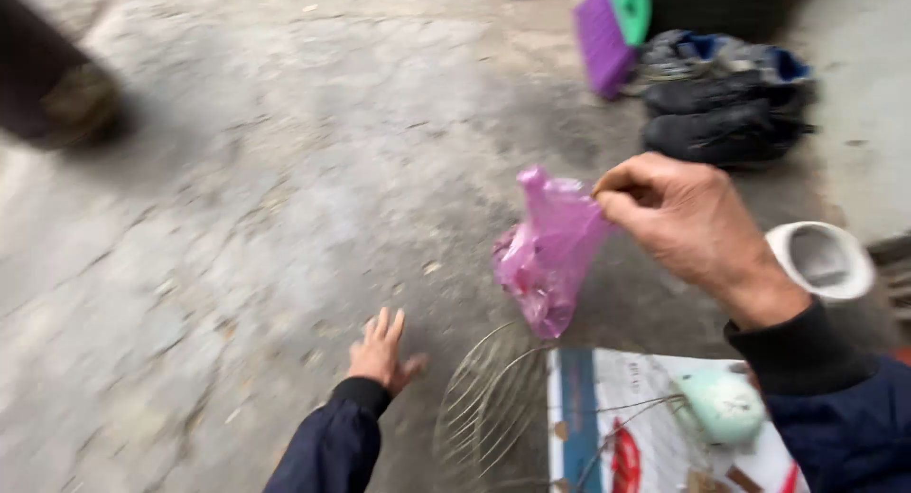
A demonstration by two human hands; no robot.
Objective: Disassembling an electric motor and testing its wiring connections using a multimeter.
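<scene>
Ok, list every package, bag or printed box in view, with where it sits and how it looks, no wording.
Pink plastic bag: thin, crumpled, hanging from the right hand at mid-frame.
Printed cardboard box: flat, white with a blue stripe and red marks, at the bottom right, under a wire fan guard and a pale green part.
No signs or screens show.

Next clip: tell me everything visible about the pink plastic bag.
The pink plastic bag is thin, glossy, translucent film, crumpled and creased. It hangs in the air above the grey concrete ground, pinched at its upper edge by the right hand between thumb and fingers. Its top rises to a twisted point, and the lower part sags to a rounded fold just above a wire fan guard. Whether it holds anything cannot be told. The left hand is apart from it, lower, fingers spread.
</scene>
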